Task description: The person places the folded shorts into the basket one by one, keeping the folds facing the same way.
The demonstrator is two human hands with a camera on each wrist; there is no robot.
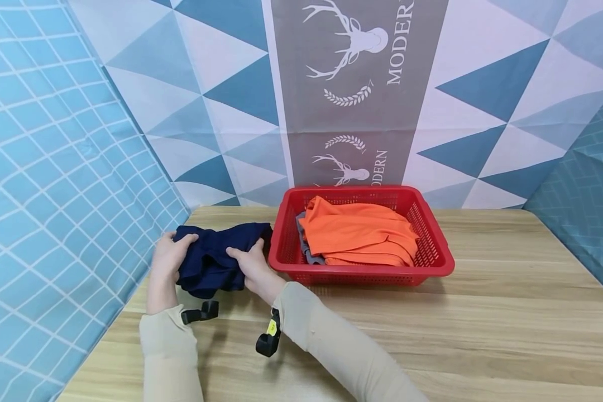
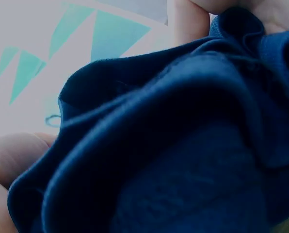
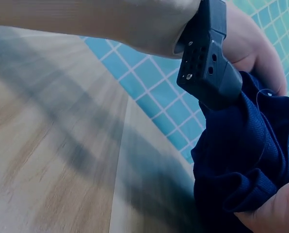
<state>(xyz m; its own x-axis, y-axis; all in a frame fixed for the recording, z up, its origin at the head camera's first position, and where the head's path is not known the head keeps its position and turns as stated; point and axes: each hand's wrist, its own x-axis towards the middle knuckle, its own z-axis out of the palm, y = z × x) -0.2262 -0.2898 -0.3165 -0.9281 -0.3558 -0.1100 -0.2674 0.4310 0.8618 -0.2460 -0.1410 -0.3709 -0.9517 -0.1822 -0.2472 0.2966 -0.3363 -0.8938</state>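
Observation:
Both hands hold a dark navy folded garment (image 1: 213,258) over the left part of the table, left of the red basket. My left hand (image 1: 168,258) grips its left end, thumb on top. At its right end my right hand (image 1: 253,265) pinches the cloth, close beside the basket's left wall. The navy cloth (image 2: 149,111) fills most of the left wrist view, its layers sagging in open folds. In the right wrist view the navy garment (image 3: 246,150) hangs bunched between the two hands. Which kind of garment it is, I cannot tell.
A red plastic basket (image 1: 362,272) stands on the wooden table (image 1: 502,290) near the back wall. Inside lie an orange folded garment (image 1: 357,229) and a grey one (image 1: 306,243) partly beneath it. A blue tiled-pattern sheet (image 1: 55,167) borders the table's left side.

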